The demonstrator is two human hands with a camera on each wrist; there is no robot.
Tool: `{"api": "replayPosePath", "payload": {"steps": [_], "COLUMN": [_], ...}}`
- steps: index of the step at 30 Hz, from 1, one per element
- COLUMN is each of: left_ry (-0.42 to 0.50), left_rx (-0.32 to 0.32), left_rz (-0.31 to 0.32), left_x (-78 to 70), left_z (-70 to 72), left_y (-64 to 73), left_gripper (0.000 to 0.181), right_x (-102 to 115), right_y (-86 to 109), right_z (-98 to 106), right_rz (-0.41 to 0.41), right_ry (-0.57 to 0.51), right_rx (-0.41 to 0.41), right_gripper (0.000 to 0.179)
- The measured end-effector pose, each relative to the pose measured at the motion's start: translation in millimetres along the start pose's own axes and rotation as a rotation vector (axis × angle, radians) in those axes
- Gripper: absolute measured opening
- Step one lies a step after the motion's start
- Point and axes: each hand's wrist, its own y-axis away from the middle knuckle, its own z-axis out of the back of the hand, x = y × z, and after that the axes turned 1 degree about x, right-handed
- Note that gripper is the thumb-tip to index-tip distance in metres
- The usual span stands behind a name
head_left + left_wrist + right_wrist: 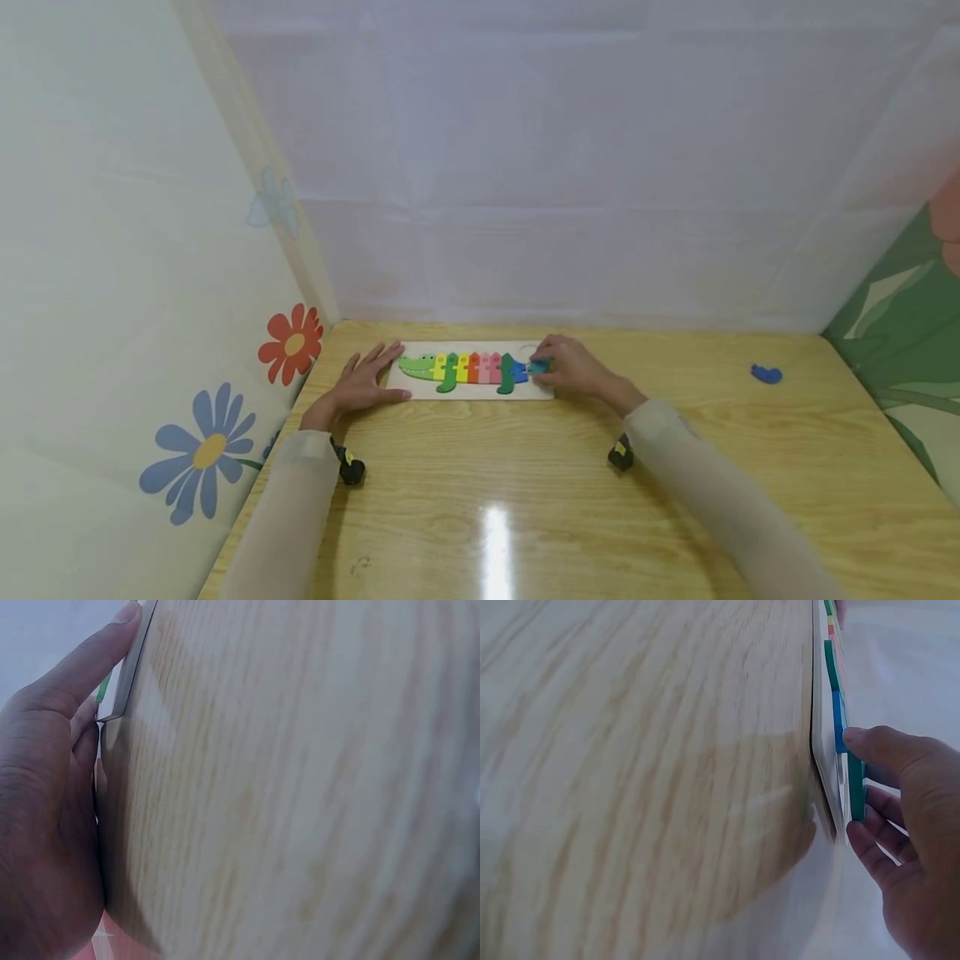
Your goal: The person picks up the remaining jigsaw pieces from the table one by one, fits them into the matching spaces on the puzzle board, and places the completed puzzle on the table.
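Observation:
A pale wooden puzzle board lies on the table, with a crocodile of coloured pieces along it. Its green head piece is at the left, and yellow, orange, pink and green body pieces follow up to a blue piece. At the board's left end my left hand rests with fingers and thumb spread, the thumb along the near edge. Over the right end, my right hand pinches a teal puzzle piece between thumb and fingers, right beside the blue piece; part of it is hidden by the fingers.
Far to the right on the wooden table lies a loose blue puzzle piece. A white cloth wall rises behind the table's back edge, and a flower-printed panel stands along the left side.

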Motion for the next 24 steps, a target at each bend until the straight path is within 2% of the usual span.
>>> {"api": "replayPosePath", "payload": {"steps": [9,18,24], "left_ry": [-0.004,-0.006,-0.005], "left_rx": [-0.001,0.005,0.003], "left_rz": [0.004,0.019,0.020], "left_x": [0.7,0.5,-0.3], "left_z": [-0.8,-0.6,-0.5], "left_y": [-0.8,-1.2,-1.4], "left_gripper": [0.107,0.107,0.109], "right_x": [4.0,6.0,7.9], "right_y": [-3.6,-6.1,-6.3], "right_z": [-3.8,-5.3,-4.6], "right_rz": [0.002,-0.041,-0.039], "right_ry": [-0.011,-0.019,0.001], "right_rx": [-0.013,0.016,0.030], "right_gripper": [0.034,0.035,0.035]}}
